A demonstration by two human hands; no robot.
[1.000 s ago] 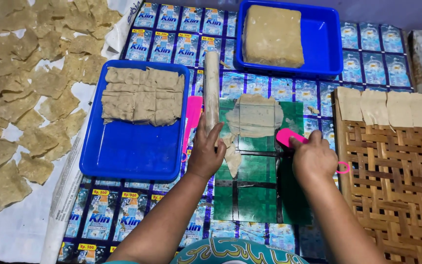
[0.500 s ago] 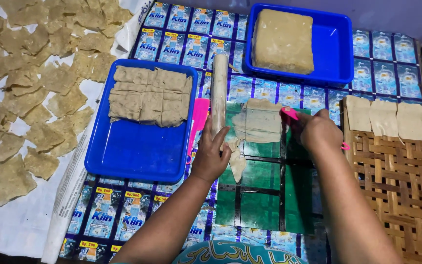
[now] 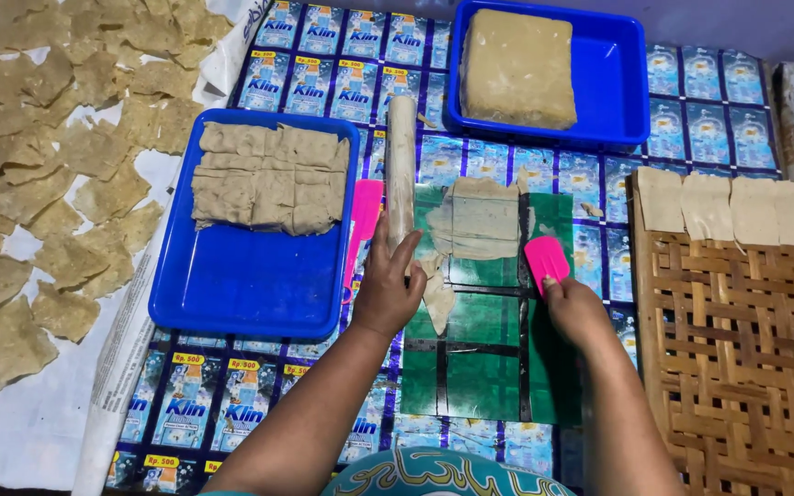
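While left hand (image 3: pixel 388 289) grip closed on rolling pin (image 3: pixel 401 165), right hand (image 3: pixel 573 308) grips pink scraper (image 3: pixel 546 259) beside dough sheet (image 3: pixel 475 220).

Two trays (image 3: pixel 232 294) (image 3: pixel 631 83): bright blue. Dough block (image 3: pixel 518 66): pale tan. Dough squares (image 3: pixel 268 176): grey-beige, speckled. Pin (image 3: pixel 401 156): cream. Scraper (image 3: pixel 546 260): hot pink; second scraper (image 3: pixel 364 216) likewise pink. Board (image 3: pixel 480 358): green, crossed by dark lines in a grid. Sheet (image 3: pixel 478 219) on board: off-white. Mat (image 3: pixel 691 110): repeating blue-and-white packet print, yellow accents. Rack (image 3: pixel 737 367): brown woven lattice. Strips (image 3: pixel 746 207) on rack: cream. Pieces (image 3: pixel 39 184) at left: tan, on white cloth (image 3: pixel 20 432).
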